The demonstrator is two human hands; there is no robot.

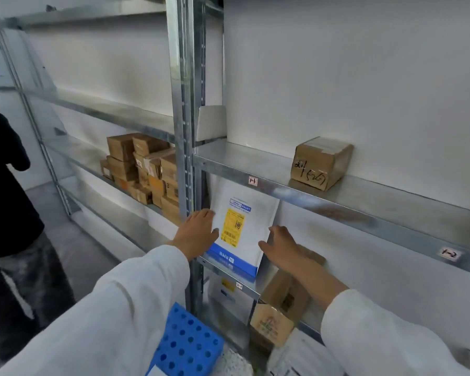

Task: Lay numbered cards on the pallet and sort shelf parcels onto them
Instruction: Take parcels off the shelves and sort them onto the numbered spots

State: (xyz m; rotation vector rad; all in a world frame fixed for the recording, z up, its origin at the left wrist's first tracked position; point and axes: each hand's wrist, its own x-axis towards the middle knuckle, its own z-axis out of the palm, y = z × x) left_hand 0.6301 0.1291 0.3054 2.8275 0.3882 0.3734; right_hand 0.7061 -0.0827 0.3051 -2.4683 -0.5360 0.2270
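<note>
the white mailer (239, 232) stands upright on the shelf (223, 276), close under the level above, so the left hand (197, 232) and right hand (281, 246) each grip a side edge, likely to slide it out unbent.

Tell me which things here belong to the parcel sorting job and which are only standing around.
Job: white mailer, held by left hand and right hand; marked brown box; stacked brown boxes; blue pallet.
Just there: person in dark clothes; shelf tag.
</note>
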